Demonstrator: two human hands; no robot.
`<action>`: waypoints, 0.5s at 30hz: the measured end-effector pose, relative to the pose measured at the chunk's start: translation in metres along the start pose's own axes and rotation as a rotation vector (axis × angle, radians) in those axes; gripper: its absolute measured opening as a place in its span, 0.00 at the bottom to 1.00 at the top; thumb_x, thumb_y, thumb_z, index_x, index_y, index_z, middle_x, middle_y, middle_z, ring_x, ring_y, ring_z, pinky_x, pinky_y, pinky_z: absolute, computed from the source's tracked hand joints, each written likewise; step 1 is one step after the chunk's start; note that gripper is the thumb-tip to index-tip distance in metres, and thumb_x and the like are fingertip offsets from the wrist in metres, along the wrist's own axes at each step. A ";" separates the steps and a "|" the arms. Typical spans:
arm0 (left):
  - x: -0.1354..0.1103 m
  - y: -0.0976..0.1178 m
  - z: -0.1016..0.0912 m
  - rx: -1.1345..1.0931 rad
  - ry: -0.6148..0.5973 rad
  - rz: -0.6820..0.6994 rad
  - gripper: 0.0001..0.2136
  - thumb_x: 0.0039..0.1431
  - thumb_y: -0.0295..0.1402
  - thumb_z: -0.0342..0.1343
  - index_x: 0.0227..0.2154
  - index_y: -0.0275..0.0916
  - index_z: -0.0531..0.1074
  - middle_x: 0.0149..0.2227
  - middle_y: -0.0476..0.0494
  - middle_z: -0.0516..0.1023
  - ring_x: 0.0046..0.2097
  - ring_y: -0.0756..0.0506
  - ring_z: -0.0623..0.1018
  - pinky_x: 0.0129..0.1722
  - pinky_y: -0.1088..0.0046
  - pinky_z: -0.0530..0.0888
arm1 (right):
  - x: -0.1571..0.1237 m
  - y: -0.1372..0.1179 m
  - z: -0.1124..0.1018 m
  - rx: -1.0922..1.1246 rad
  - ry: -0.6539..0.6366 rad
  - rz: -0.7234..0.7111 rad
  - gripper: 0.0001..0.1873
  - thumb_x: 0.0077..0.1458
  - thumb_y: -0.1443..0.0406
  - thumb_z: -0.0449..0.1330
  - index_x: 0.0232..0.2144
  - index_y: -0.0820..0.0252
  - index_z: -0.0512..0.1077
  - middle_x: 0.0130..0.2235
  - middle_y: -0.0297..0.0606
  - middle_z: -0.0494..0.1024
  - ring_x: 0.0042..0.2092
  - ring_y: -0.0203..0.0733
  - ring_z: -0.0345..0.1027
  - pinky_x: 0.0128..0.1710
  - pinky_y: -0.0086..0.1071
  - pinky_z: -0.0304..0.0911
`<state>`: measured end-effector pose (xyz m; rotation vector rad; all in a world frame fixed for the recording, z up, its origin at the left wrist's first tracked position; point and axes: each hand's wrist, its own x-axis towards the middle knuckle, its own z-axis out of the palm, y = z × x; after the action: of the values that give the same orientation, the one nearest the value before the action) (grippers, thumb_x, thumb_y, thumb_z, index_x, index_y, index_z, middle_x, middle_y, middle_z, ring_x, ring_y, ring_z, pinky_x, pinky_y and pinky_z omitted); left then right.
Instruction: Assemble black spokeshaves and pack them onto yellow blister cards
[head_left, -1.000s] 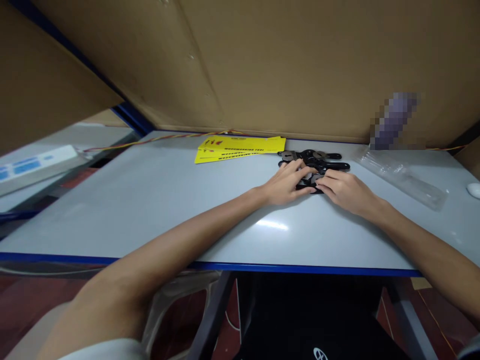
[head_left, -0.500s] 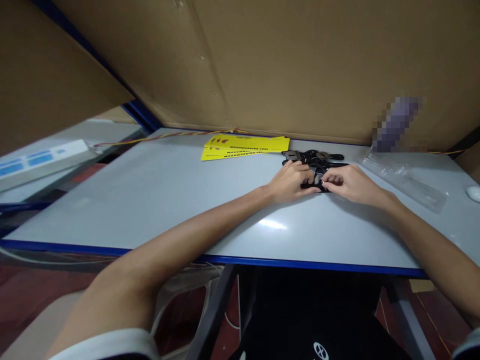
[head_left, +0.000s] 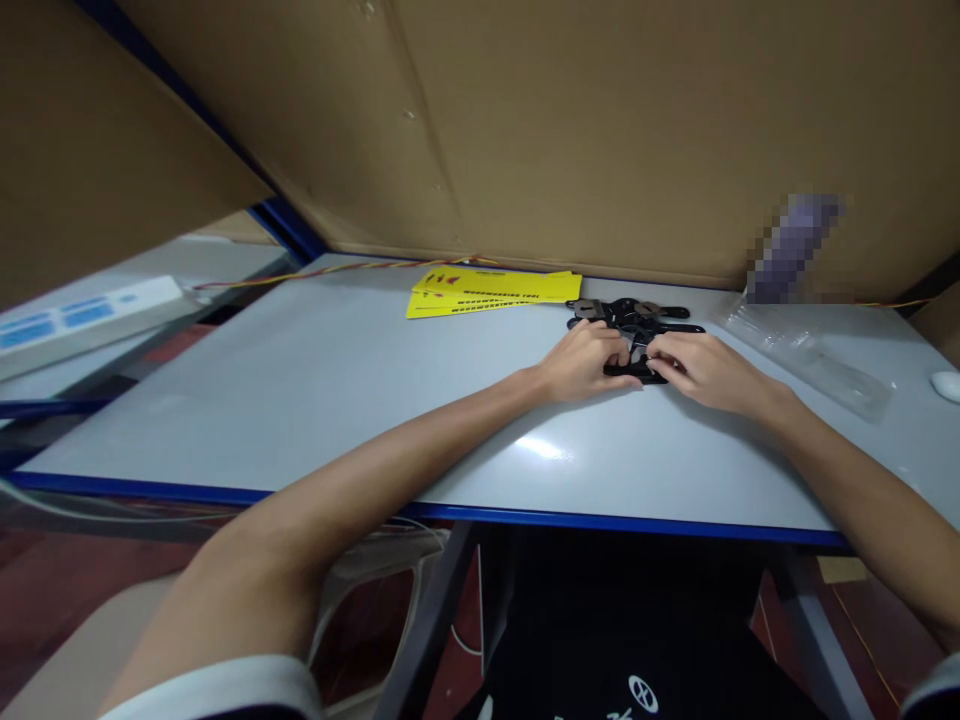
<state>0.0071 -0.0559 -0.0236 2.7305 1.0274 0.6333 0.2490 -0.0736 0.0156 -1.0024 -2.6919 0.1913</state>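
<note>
Both hands meet over a heap of flat black parts [head_left: 637, 314] that lies toward the far side of the counter [head_left: 337, 390], just in front of the cardboard wall [head_left: 600, 120]. My left hand [head_left: 581, 360] has its fingers curled down and closed on the near black piece [head_left: 636, 369], and my right hand [head_left: 705, 370] grips the same piece from the other side, fingertips bent in and almost touching those of the left. The piece sits at the near edge of the heap, low on the counter; I cannot tell whether it is lifted clear or resting on the surface.

To handle it well, I judge that the grip should stay at the fingertips and on the piece's edges, so that the thin parts behind it are not dragged along. The heap looks loosely interlocked, so a slow, level pull toward me seems safer than a twist. Both wrists rest low, which gives a steady base.

A stack of yellow cards [head_left: 495, 287] lies just left of the heap, and a clear plastic bag [head_left: 806, 355] lies to its right, both apart from my hands. A small white object [head_left: 946, 385] sits at the far right edge, and a red and yellow wire [head_left: 337, 272] runs along the back.
</note>
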 end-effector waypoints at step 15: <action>0.000 0.000 0.001 0.043 0.006 0.006 0.18 0.66 0.50 0.60 0.30 0.40 0.73 0.33 0.45 0.79 0.37 0.43 0.75 0.44 0.62 0.67 | -0.003 -0.006 0.001 -0.222 -0.113 0.038 0.17 0.74 0.62 0.51 0.34 0.59 0.74 0.35 0.43 0.80 0.35 0.45 0.71 0.36 0.37 0.54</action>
<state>0.0076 -0.0565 -0.0248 2.7714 1.0467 0.6270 0.2471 -0.0798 0.0152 -1.1379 -2.8455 -0.0470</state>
